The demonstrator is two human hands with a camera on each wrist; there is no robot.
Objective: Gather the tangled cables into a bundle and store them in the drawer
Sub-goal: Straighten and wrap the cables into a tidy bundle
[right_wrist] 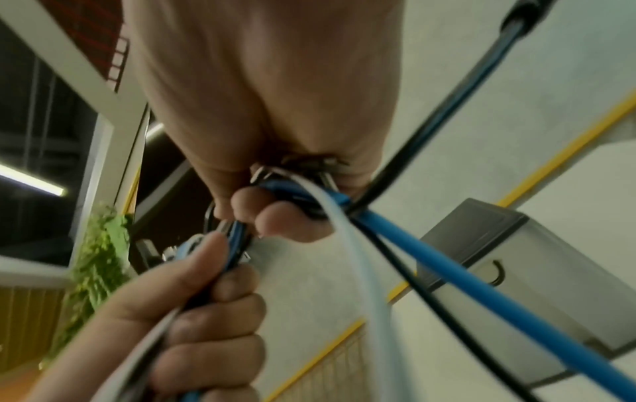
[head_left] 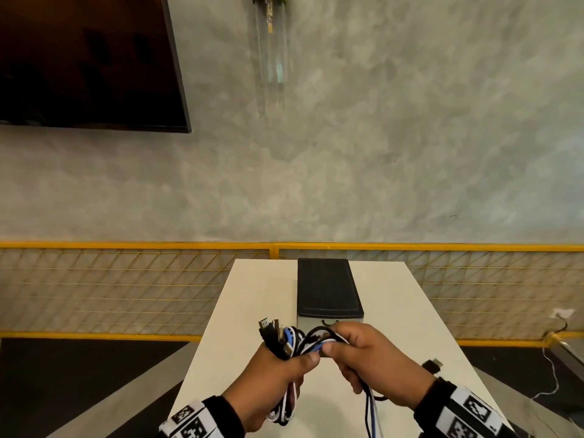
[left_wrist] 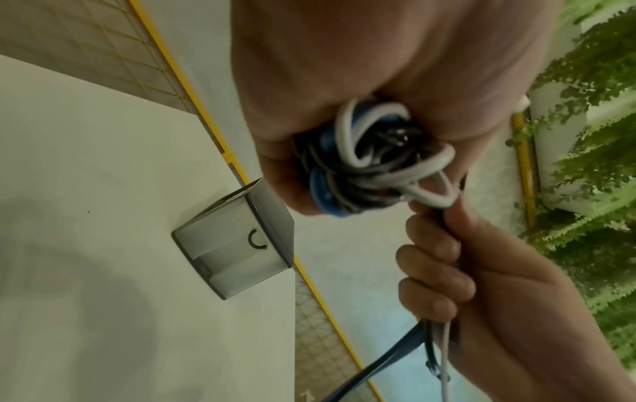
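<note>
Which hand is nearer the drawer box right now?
Right. The right hand holds cables just in front of the drawer box, overlapping its front face. The left hand grips the bundle further left and nearer the person.

Grey mottled wall w/ dark screen, yellow mesh fence, white table.

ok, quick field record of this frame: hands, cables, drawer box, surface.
left hand: grips the cable bundle, connector ends sticking up above the fist
right hand: grips strands beside the bundle, loose tails hanging below
cable colours: black, white, blue
drawer box: small, dark top, grey front with a curved handle; drawer closed
table: white; box stands on it beyond the hands
task state: cables held over the table, not yet stored
</note>
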